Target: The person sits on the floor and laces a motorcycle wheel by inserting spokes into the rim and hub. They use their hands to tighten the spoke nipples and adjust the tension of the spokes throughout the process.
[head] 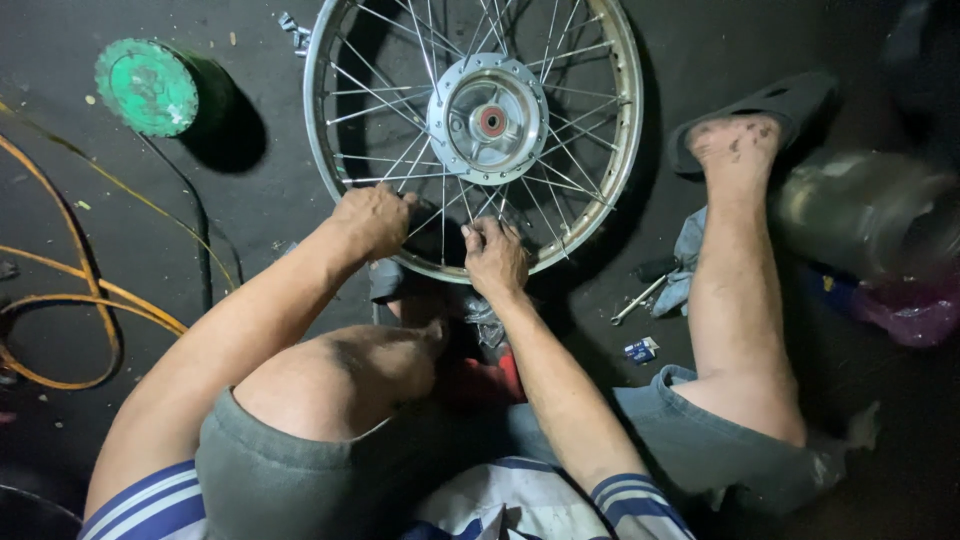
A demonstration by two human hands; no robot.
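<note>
A spoked metal wheel point(625, 150) lies flat on the dark floor in front of me, with a silver hub point(488, 120) at its centre. My left hand point(373, 218) is closed around spokes near the rim's near edge. Just to its right, my right hand point(493, 255) pinches a spoke close to the rim. My knees are drawn up on either side, and my right foot point(735, 140) rests in a dark sandal beside the wheel.
A green round can point(148, 86) stands at the upper left. Orange hose point(60, 290) loops along the left. A small wrench point(638, 300) and grey rag point(688, 255) lie by my right leg, a silver cylinder point(860, 205) further right, a small blue packet point(641, 350) nearby.
</note>
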